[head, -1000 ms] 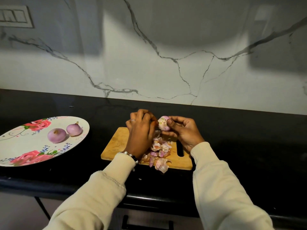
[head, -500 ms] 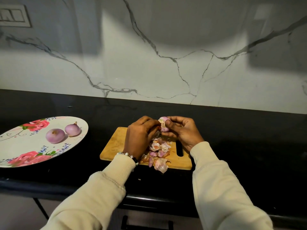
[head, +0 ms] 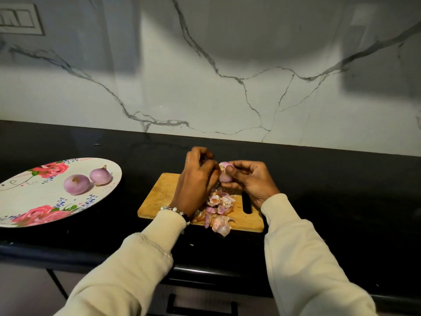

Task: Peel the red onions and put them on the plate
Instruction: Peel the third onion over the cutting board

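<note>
Head view, looking down on a black tabletop point(head: 330, 179) under a white marble-veined backsplash point(head: 227, 65), with a switch plate point(head: 20, 19) at upper left. At centre, a wooden cutting board point(head: 159, 197) with a slot handle near its right end, lying flat and carrying a heap of pink and brown onion peels point(head: 219, 206) that spills over the near edge. Above the board's far edge, a partly peeled red onion point(head: 224, 172), gripped in the curled fingers and thumb of the right hand point(head: 248, 179). Just left of it and touching, the left hand point(head: 196, 179), fingers bent in at the onion's skin, a ring on one finger and a bead bracelet point(head: 175, 210) at the wrist; cannot tell exactly what the fingertips pinch, since the back of this hand hides them and part of the onion. Cream sleeves point(head: 136, 258) on both forearms, covering the tabletop's near edge. Well apart at left, a floral plate point(head: 34, 201) with pink roses, holding two peeled onions point(head: 76, 184) side by side, nearly touching. Below the edge, a dark drawer handle point(head: 200, 304).
</note>
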`<state>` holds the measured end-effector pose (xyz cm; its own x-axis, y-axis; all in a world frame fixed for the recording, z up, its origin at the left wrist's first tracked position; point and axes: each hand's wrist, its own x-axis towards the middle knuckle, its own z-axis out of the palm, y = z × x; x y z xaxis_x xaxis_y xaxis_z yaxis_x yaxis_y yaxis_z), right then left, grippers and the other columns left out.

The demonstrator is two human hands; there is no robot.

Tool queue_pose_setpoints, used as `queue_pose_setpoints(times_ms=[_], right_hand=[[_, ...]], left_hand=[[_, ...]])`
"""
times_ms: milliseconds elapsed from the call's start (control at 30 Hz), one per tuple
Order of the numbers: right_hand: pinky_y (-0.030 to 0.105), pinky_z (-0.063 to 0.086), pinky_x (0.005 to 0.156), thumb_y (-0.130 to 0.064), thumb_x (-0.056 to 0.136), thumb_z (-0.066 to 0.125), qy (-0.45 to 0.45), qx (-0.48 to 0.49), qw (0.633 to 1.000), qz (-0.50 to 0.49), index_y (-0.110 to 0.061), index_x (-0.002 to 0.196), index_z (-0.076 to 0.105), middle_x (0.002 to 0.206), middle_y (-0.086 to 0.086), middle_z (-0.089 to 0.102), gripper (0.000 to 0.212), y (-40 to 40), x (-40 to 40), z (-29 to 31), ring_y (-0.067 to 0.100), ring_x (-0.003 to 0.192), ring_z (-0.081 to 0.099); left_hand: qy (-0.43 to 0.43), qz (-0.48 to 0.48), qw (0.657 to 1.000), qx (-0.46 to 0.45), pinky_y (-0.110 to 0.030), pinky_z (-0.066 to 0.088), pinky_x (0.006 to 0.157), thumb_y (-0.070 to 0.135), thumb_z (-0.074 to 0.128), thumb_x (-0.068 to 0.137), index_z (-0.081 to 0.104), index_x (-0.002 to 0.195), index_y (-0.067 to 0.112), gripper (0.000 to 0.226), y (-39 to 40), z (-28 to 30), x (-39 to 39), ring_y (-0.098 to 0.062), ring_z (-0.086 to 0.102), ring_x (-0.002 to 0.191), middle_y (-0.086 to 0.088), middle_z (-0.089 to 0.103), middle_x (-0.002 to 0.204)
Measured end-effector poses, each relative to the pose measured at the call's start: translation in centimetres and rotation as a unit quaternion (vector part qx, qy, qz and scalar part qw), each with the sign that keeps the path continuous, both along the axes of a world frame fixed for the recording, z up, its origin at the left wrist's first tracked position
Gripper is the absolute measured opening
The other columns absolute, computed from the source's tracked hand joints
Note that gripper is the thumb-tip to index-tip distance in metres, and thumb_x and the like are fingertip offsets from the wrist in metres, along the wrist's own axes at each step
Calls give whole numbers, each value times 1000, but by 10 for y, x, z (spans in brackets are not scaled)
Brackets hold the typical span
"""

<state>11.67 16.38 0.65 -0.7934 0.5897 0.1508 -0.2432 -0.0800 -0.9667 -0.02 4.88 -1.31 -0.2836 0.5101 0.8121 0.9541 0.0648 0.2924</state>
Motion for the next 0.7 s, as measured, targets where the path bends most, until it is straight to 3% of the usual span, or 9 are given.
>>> queue_pose_setpoints(times_ms=[133,267,500,700], right_hand=[[31,63,67,-5,87,69,-9,11,1000,2,0,103,69,87,13,76,17,-1,0,0,21,75,74],[32,63,66,-3,88,68,-11,14,1000,-3,0,102,69,85,12,76,14,-1,-1,-1,19,72,73],[31,63,67,-5,90,67,-7,-9,1000,-19,-3,97,70,83,14,74,9,-1,-3,-2,19,72,72],[30,62,66,-5,90,65,6,-28,999,-28,1,100,69,91,18,75,12,2,-3,0,27,81,75]], left_hand=[[0,32,999,-25,-34,43,84,14,67,88,61,84,2,13,3,0,0,-29,41,113,-17,47,123],[6,55,997,-52,-43,44,89,20,63,88,61,86,7,14,7,-3,0,-24,32,114,-14,45,128],[25,55,994,-93,-37,35,91,31,55,93,58,92,13,18,5,-4,3,-21,28,117,-8,38,133],[-64,58,996,8,-38,32,90,19,58,94,66,102,15,12,0,1,-2,-22,32,114,-9,45,125]])
